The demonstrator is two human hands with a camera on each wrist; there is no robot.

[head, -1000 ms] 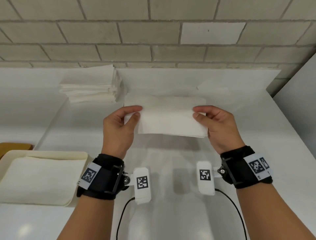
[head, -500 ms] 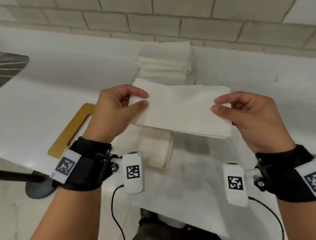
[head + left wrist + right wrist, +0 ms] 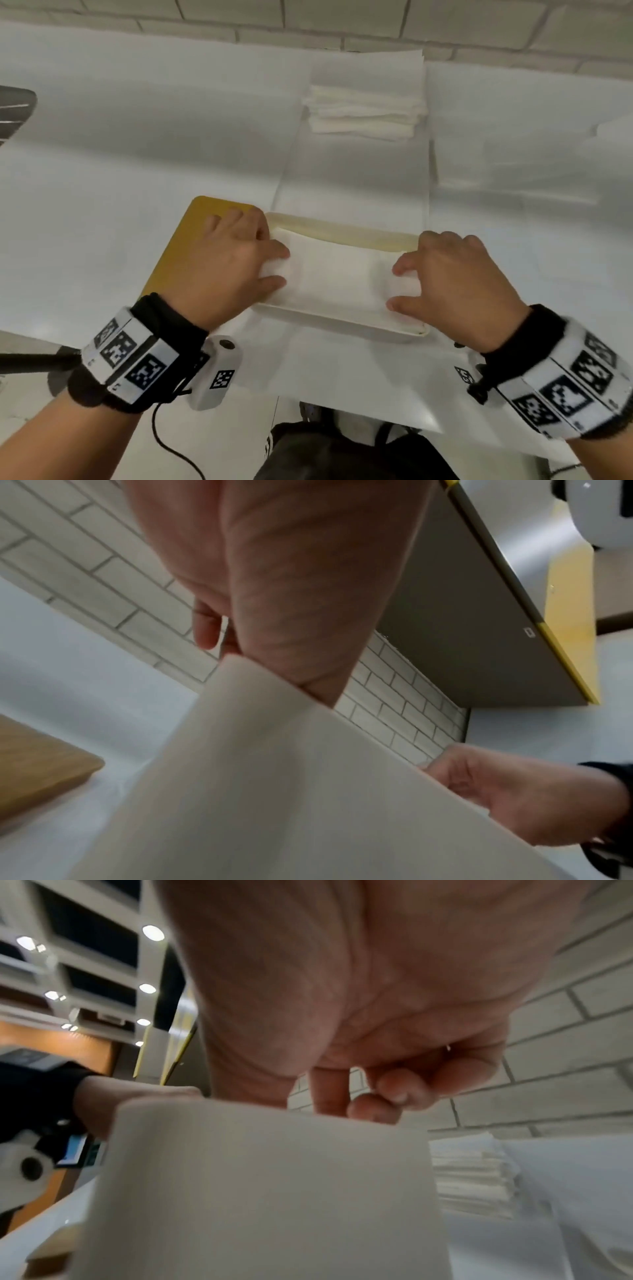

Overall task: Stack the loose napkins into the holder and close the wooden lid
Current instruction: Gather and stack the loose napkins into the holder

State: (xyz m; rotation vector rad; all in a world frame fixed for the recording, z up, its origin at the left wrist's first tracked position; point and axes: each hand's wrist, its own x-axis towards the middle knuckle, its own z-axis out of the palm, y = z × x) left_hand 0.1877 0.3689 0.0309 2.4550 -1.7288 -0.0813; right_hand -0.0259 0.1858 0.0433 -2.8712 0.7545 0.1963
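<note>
the napkins sit in the holder between my hands, my left hand pinching their left end and my right hand pinching their right end, thumbs near me and curled fingers on the far side. the holder is a shallow cream tray on the white table, and the napkins fill most of it. the lid lies flat just left of the holder, partly under my left hand, and the spare stack rests well beyond by the wall.
</note>
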